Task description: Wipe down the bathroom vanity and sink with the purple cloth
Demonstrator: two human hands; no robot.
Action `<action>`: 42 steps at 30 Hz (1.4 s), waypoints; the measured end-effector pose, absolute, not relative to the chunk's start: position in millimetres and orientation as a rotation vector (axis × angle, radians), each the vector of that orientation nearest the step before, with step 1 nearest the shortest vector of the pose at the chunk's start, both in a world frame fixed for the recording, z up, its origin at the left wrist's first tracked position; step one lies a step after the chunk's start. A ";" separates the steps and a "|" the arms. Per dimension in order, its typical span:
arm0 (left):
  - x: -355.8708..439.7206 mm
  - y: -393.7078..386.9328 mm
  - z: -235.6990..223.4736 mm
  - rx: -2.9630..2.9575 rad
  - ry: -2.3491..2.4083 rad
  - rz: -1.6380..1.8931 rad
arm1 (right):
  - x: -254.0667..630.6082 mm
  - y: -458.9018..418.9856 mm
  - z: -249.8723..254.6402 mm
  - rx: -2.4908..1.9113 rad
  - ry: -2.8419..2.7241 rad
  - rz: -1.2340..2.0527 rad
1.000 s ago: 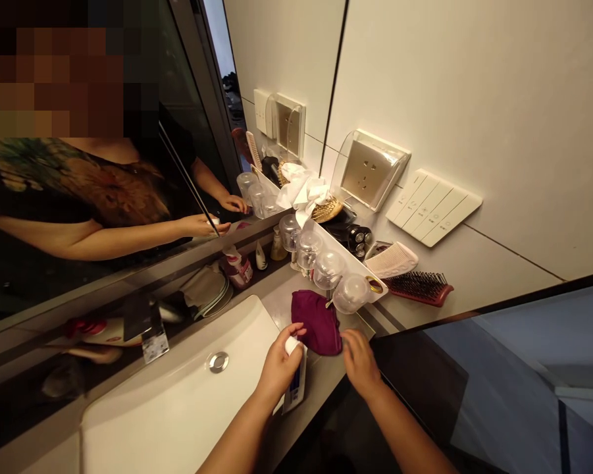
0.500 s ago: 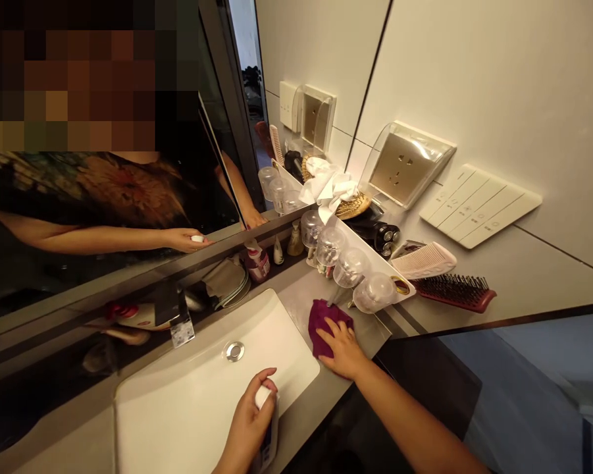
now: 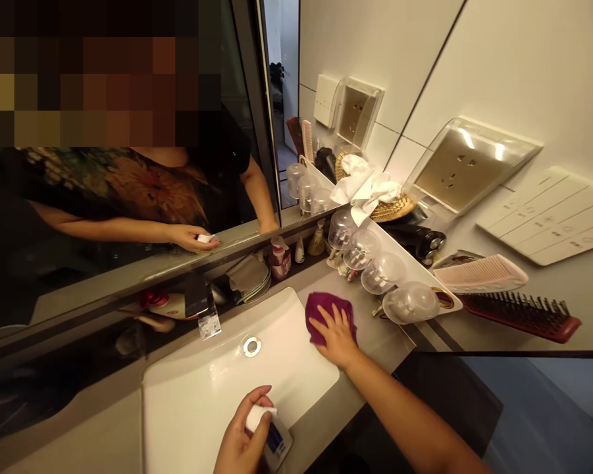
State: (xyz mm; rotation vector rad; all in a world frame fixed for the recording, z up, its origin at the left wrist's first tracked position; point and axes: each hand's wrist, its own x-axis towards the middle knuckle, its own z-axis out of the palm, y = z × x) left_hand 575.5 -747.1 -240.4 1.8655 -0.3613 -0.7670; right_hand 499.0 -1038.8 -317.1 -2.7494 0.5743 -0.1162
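My right hand lies spread with fingers apart on a crumpled purple cloth. It presses the cloth against the counter at the right rim of the white sink. In my left hand, above the front of the sink, is a bottle with a white top and a dark blue label. My fingers curl around its top; the hand hides part of the bottle.
Clear plastic cups hang on a white wall rack, right of the cloth. A pink comb, a dark red hairbrush and a shaver stick out there. A pump bottle stands behind the sink, below the mirror.
My right hand has slid the purple cloth left, away from the cups and up to the sink's rim. The bottle in my left hand shows more of its label. The camera view has shifted.
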 end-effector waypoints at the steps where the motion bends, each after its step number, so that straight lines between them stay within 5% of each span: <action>1: 573.6 -742.6 -241.8 1.862 -0.331 -0.753 | 526.8 -1047.7 -314.7 -2.740 0.582 -0.127; 11: 558.7 -712.1 -231.0 1.897 -0.104 -0.610 | 640.7 -1094.4 -286.1 -2.683 0.640 -0.066; 26: 576.1 -802.2 -200.9 1.801 -0.482 -0.712 | 325.8 -1014.5 -323.2 -2.657 0.593 -0.014; 42: 536.4 -822.0 -209.8 1.888 -0.557 -0.721 | 503.0 -1138.5 -316.4 -2.526 0.776 -0.267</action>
